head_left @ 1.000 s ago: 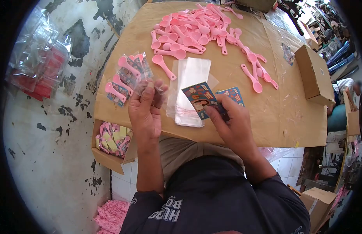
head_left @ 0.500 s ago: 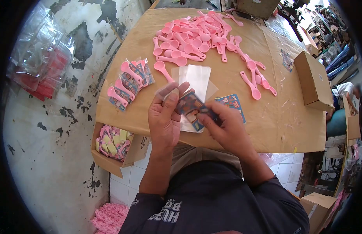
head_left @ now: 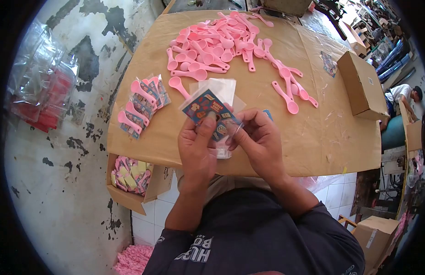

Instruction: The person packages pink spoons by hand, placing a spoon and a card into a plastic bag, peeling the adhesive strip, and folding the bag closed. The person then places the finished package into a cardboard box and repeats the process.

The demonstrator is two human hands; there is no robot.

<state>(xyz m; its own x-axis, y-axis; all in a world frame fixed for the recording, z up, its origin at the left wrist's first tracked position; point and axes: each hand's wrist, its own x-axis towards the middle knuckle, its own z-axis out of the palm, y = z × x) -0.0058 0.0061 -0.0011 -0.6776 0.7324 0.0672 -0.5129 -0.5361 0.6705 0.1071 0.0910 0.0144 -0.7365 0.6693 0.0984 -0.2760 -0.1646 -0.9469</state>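
Note:
A blue printed card [head_left: 204, 103], seemingly inside a clear plastic bag, is pinched under the thumb of my left hand [head_left: 197, 149]. The fingers of my right hand [head_left: 263, 144] are closed on the bag's lower right edge. Under my hands lies a stack of clear plastic bags [head_left: 226, 89] on the paper-covered table [head_left: 322, 137]. A single pink measuring spoon [head_left: 178, 86] rests just beyond the held card. Behind my right hand, a corner of another blue card [head_left: 268, 113] shows; the rest is hidden.
Many loose pink spoons [head_left: 212, 46] are heaped at the back. Bagged spoons with cards [head_left: 143, 103] lie at left. A carton [head_left: 364, 87] stands at right, with a person [head_left: 402, 98] beyond. An open box [head_left: 164, 181] of packed spoons sits below the left edge.
The card has moved left and up and now appears within clear plastic. My left thumb has come down onto it. My right hand has shifted to the edge of the bag.

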